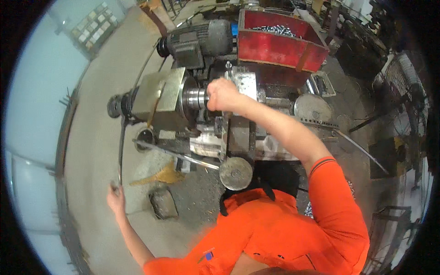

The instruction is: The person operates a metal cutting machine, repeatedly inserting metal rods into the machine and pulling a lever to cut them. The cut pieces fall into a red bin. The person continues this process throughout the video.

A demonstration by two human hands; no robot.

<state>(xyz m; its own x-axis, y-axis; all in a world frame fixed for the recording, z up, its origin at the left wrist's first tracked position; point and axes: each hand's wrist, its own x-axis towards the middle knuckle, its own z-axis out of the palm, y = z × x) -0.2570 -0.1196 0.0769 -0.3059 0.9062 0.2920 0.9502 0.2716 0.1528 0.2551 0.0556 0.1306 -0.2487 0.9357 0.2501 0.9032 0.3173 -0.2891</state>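
My left hand (115, 199) is closed round the lower end of a long dark lever bar (121, 156), which runs up to the left end of a lathe-like machine. My right hand (223, 95) is in a fist against the face of the shiny steel spindle nose (196, 98); whatever its fingers hold is hidden. Right beside that hand sits a metal tool block (244, 82) with a bolt standing on top. A sheet-metal cover (160, 89) lies over the machine's headstock, left of the spindle.
Behind the machine are a grey electric motor (201, 43) and a red bin (279, 48) with small metal parts. A round disc (236, 173) on a long rod juts toward my body. Another round plate (313, 109) is at the right. A square tin (163, 204) stands on the floor.
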